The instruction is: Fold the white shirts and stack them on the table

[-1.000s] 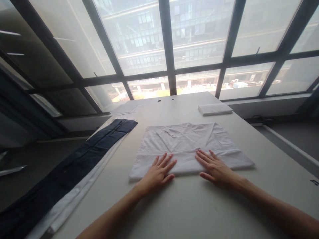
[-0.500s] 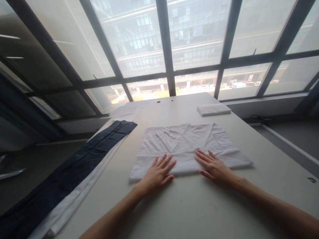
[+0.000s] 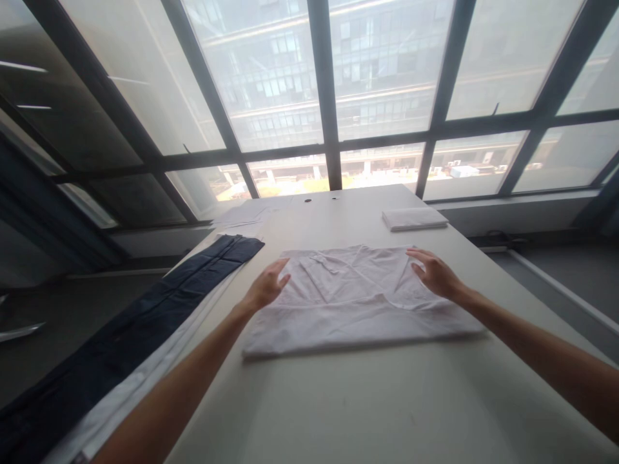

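Dark-framed window wall [image 3: 331, 77] spans the room ahead, bright, buildings outside. Pale tabletop [image 3: 309, 399] runs from me toward it. Navy garment [image 3: 159, 316] lies lengthwise along its left side, over white fabric. White cloth [image 3: 348, 325] lies flat mid-tabletop, creased, a folded band along its near edge. Folded white bundle [image 3: 414, 219]: far right. My left hand [image 3: 267, 283] and right hand [image 3: 436, 274], at the cloth's far corners: half-curled, thumbs apart, nothing gripped; fingertip contact unclear. Small round hole [image 3: 307, 200]: far end.
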A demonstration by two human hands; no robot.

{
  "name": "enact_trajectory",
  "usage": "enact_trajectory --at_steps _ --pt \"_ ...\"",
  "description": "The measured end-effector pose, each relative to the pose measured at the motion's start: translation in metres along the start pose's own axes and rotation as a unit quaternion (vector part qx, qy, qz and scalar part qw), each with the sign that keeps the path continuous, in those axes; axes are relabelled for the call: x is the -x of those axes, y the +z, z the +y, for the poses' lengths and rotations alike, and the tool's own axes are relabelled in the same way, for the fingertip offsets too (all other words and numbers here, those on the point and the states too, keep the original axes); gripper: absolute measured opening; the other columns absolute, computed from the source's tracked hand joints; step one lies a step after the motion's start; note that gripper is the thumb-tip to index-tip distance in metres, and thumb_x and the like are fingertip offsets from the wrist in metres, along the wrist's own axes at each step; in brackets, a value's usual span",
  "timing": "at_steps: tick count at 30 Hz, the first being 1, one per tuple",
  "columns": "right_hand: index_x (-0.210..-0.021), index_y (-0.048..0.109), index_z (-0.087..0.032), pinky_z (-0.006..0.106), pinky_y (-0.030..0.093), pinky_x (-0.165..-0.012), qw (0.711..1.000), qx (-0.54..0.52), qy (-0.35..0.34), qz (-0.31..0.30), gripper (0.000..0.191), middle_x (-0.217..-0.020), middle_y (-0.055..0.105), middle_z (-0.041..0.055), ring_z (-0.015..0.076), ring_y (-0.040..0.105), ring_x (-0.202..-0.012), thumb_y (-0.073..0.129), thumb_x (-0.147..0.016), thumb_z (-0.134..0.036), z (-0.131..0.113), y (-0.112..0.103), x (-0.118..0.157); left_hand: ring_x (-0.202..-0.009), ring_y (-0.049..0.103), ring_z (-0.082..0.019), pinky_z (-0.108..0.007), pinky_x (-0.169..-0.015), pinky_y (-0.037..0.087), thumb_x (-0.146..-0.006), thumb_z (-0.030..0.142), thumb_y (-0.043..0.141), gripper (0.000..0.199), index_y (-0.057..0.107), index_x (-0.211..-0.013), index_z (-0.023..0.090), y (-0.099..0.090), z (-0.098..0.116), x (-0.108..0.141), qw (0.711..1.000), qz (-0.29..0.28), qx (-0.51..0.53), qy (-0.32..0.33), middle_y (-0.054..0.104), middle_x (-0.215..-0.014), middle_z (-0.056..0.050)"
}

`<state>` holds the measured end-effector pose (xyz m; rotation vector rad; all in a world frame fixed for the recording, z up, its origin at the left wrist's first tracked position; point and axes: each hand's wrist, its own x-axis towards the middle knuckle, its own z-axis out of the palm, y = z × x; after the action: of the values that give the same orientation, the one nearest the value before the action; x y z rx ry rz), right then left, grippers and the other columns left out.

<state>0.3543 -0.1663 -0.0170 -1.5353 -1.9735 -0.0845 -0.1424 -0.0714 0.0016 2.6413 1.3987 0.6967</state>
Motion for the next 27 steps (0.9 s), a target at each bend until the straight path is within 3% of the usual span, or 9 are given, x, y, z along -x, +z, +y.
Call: enact_trajectory --at_steps 5,10,14,19,27 --pt "-0.133 0.063 -0.01 0.041 0.041 -0.114 0.992 0.056 0.076 -0.086 0.045 -0.139 0.062 0.0169 0.0283 0.057 -0.131 0.047 -0.092 -0.013 0.047 0.017 -0.061 -0.132 0.055 -0.027 -0.042 -0.115 0.039 -0.088 0.026 0.052 0.049 0.062 -0.134 0.014 0.007 -0.06 -0.059 0.996 -0.023 -0.017 -0.085 0.063 -0.139 -0.013" --pt "-0.127 0.069 -0.018 0.042 0.044 -0.11 0.985 0.067 0.098 -0.128 0.042 -0.134 0.067 0.0128 0.0286 0.061 -0.125 0.054 -0.088 -0.011 0.069 0.042 -0.088 -0.124 0.062 -0.028 -0.037 -0.106 0.046 -0.08 0.024 0.062 0.047 0.068 -0.127 0.017 0.022 -0.088 -0.083 0.994 -0.05 -0.014 -0.1 0.068 -0.13 -0.014" --pt "-0.124 0.07 -0.017 0.036 0.046 -0.108 0.983 0.055 0.095 -0.149 0.042 -0.129 0.07 0.012 0.0254 0.063 -0.122 0.057 -0.085 -0.01 0.082 0.054 -0.096 -0.114 0.067 -0.028 -0.035 -0.099 0.049 -0.082 0.029 0.063 0.038 0.073 -0.117 0.016 0.033 -0.107 -0.096 0.991 -0.058 -0.023 -0.115 0.072 -0.121 -0.015" --pt "-0.117 0.075 -0.018 0.032 0.052 -0.098 0.982 0.028 0.082 -0.165 0.037 -0.118 0.075 0.0108 0.0237 0.071 -0.105 0.058 -0.084 -0.01 0.089 0.055 -0.1 -0.111 0.065 -0.025 -0.037 -0.104 0.045 -0.089 0.025 0.052 0.037 0.072 -0.117 0.013 0.045 -0.119 -0.114 0.989 -0.05 -0.046 -0.134 0.07 -0.12 -0.016" --pt "-0.109 0.076 -0.019 0.028 0.051 -0.091 0.98 0.057 0.078 -0.172 0.031 -0.111 0.076 0.009 0.0225 0.07 -0.102 0.058 -0.084 -0.014 0.085 0.052 -0.101 -0.106 0.064 -0.027 -0.037 -0.104 0.046 -0.077 0.022 0.067 0.02 0.077 -0.094 0.019 0.051 -0.108 -0.118 0.986 -0.031 -0.065 -0.152 0.07 -0.104 -0.01"
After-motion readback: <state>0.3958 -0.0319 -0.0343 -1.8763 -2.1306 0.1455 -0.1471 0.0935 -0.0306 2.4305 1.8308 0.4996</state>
